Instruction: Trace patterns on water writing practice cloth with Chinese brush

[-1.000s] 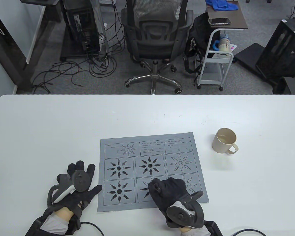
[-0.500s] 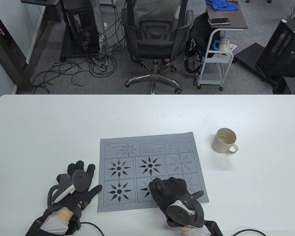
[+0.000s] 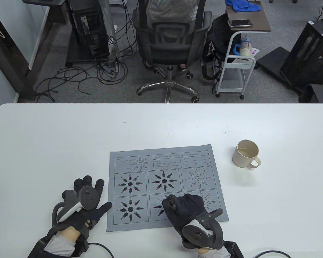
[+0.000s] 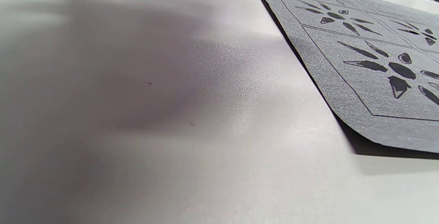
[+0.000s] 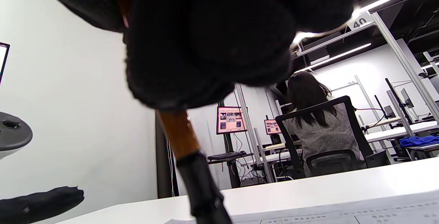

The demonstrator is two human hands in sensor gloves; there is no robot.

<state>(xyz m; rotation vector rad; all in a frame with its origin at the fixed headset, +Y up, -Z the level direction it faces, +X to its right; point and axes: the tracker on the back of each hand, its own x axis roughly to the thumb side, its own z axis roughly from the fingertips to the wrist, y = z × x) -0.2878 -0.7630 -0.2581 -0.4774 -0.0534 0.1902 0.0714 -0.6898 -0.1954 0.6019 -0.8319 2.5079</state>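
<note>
Four stars on cloth (image 3: pixel 167 188) inked, fifth partly, under right hand (image 3: pixel 184 208) gripping brush (image 5: pixel 192 169); sixth untouched beyond its knuckles; left hand (image 3: pixel 83 204) flat, fingers spread.

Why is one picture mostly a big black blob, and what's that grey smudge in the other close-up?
Right wrist view: the right hand sits right against the lens, so its black glove is a dark, out-of-focus mass; the brush it grips is soft too, while the room behind is sharper. Left wrist view: the grey smudge is a soft shadow on the white table, and the cloth casts a thin dark shadow along its edge.
</note>
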